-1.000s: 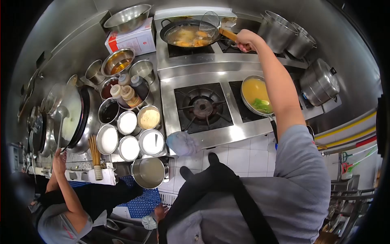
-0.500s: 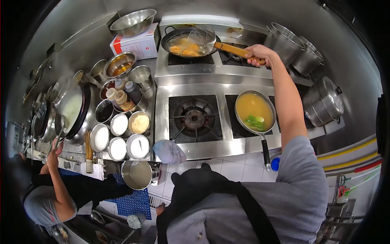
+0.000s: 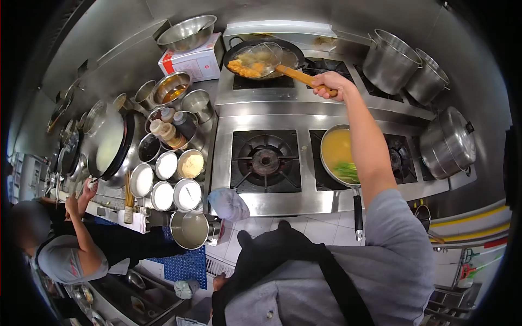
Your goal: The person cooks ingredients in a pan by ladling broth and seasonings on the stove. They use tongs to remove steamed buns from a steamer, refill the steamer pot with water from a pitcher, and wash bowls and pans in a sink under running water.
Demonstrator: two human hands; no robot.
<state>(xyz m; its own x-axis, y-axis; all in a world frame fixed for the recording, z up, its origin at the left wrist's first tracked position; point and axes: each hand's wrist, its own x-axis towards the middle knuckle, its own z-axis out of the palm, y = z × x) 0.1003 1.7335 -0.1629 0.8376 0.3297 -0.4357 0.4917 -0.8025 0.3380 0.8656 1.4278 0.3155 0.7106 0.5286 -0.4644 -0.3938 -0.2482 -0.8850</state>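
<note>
My right hand is closed round the wooden handle of a wire strainer. The strainer's mesh sits in the dark wok on the back burner, among golden frying food in bubbling oil. Below my forearm, a pan of yellow liquid with green leaves rests on a front burner, partly hidden by the arm. My left hand hangs low beside my apron; only a small part of it shows, and its fingers cannot be made out.
Bowls of white powder, sauce bottles and a metal pot stand to the left. A co-worker is at a large wok on the far left. Tall pots stand at the back right.
The strainer has moved left and down into the wok among the food, with my right hand following. The view has shifted, and the co-worker's hands have moved.
</note>
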